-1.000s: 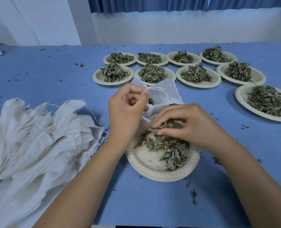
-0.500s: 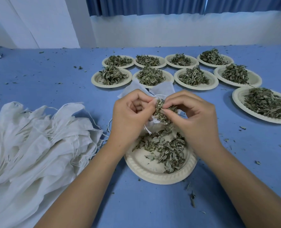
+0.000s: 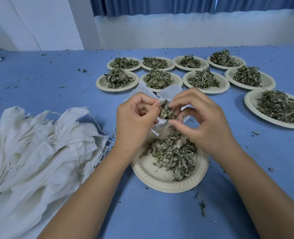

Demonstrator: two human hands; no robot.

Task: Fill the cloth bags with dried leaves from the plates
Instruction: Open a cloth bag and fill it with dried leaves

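Landmark: near plate [image 3: 153,178], cream paper, on the blue table [image 3: 48,87], straight ahead of the person.
Leaves on near plate: dried leaves [image 3: 172,152] heaped over its far and right part; the near-left of the dish is bare.
Cloth bag: cloth bag [image 3: 170,91], white, held up just over the far rim of the near plate, with its mouth between the two hands. The rest of the cloth shows beyond the hands. I cannot tell if it touches the table.
Left hand: left hand [image 3: 136,121] above the far-left rim of the near plate. Its fingers [image 3: 148,99] are curled in and pinch the edge of the bag's mouth against the thumb.
Drawstring: drawstring [image 3: 155,132] end dangles below that hand, over the near plate's far edge.
Right hand: right hand [image 3: 203,125] above the far-right part of the near plate. Its fingers and thumb are bent toward each other, pinching a clump of leaves [image 3: 166,112] right at the bag's mouth.
Full plates: full plates [image 3: 205,81], nine of them and all heaped. Two rows of four lie beyond the near plate, and one lies off to its far right.
Empty bags: pile of bags [image 3: 39,149] lying flat, just left of the near plate, strings loose.
Litter: leaf crumbs [image 3: 202,207] scattered on the table all round the near plate.
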